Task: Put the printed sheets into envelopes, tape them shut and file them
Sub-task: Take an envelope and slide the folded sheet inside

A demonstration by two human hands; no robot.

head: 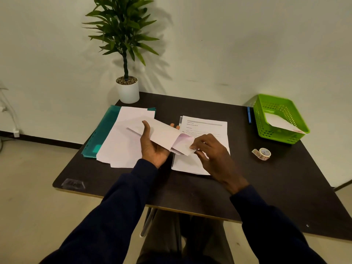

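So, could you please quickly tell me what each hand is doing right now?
Left hand: grips the envelope.
Right hand: pinches the same envelope at its flap end.

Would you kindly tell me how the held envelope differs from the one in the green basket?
The held envelope is gripped by the left hand and pinched at its end by the right hand; the basket envelope lies slanted in the green basket. The held envelope's flap end looks open and untaped; the basket envelope shows a pinkish strip at one end. Both are white.
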